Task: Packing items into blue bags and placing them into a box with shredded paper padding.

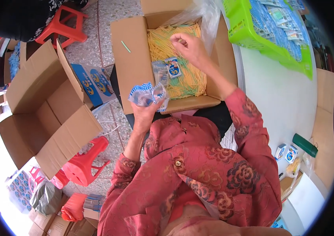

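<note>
Left hand (145,112): fingers clamped on bunch of blue-and-white packets (148,94), held at near edge of open cardboard box (133,59).
Right hand (188,47): fingertips pinched together over yellow straws (184,80) inside box; whether straw is held, cannot tell.
Two loose packets (167,69) lie on straws, just beside left-hand bunch.
Clear bag liner (206,15) stands at far right wall.
Single green straw (125,46) on left flap.
Empty box (49,114) well apart, left; green basket (245,35) on white table (281,102), right.
</note>
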`<control>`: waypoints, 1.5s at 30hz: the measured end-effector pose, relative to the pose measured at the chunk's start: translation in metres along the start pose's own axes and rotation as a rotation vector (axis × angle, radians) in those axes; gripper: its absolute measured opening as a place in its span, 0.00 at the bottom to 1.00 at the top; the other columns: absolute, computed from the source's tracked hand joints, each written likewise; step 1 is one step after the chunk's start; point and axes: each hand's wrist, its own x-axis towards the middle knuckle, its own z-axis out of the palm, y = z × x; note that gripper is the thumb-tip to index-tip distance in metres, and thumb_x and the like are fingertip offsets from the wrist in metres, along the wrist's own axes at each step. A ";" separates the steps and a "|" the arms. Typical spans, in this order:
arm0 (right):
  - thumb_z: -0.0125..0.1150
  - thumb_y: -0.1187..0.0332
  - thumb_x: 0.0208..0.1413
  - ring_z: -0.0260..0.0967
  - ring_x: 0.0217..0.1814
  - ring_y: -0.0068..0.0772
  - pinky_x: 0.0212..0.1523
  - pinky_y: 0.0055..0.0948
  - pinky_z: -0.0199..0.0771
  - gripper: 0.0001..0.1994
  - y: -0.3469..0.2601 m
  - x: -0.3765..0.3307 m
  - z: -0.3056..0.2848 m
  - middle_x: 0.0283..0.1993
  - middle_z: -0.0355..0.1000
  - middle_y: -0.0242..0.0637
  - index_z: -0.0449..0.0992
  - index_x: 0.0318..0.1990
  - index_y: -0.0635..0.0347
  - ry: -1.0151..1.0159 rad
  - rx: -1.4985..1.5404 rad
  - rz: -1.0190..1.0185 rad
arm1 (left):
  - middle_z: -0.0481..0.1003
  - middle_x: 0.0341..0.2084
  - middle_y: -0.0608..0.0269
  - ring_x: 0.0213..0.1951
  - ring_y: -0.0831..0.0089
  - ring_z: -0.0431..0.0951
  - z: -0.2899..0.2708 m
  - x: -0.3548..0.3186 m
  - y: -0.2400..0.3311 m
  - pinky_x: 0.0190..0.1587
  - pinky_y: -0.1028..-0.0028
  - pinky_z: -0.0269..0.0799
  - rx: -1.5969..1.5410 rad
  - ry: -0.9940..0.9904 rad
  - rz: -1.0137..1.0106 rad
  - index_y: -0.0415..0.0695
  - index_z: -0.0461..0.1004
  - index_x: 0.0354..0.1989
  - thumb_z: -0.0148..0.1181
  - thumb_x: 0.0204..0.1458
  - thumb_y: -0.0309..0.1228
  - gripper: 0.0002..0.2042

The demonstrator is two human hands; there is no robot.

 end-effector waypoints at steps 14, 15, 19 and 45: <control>0.50 0.75 0.42 0.71 0.37 0.42 0.34 0.33 0.73 0.07 0.132 0.117 0.112 0.32 0.70 0.47 0.75 0.27 0.64 -0.372 -1.055 -0.184 | 0.70 0.29 0.67 0.32 0.82 0.70 -0.011 0.008 -0.005 0.35 0.79 0.69 0.045 0.062 -0.120 0.41 0.65 0.35 0.64 0.39 0.21 0.16; 0.51 0.75 0.41 0.71 0.37 0.39 0.32 0.32 0.73 0.06 0.135 0.117 0.116 0.31 0.71 0.47 0.76 0.26 0.63 -0.328 -1.098 -0.190 | 0.70 0.29 0.67 0.32 0.82 0.70 -0.011 0.009 -0.006 0.35 0.79 0.69 0.043 0.063 -0.127 0.41 0.65 0.35 0.64 0.39 0.21 0.16; 0.51 0.74 0.41 0.72 0.35 0.36 0.31 0.30 0.73 0.07 0.135 0.120 0.126 0.29 0.71 0.45 0.76 0.27 0.61 -0.295 -1.215 -0.127 | 0.70 0.30 0.67 0.32 0.82 0.70 -0.011 0.014 -0.005 0.36 0.79 0.69 0.023 0.074 -0.145 0.41 0.65 0.35 0.64 0.39 0.20 0.16; 0.50 0.66 0.47 0.72 0.33 0.38 0.31 0.35 0.73 0.09 0.160 0.130 0.111 0.29 0.73 0.39 0.77 0.24 0.54 -0.277 -1.080 -0.234 | 0.71 0.30 0.68 0.32 0.82 0.70 -0.006 0.020 0.003 0.35 0.79 0.70 0.128 0.068 -0.143 0.39 0.68 0.34 0.64 0.40 0.20 0.13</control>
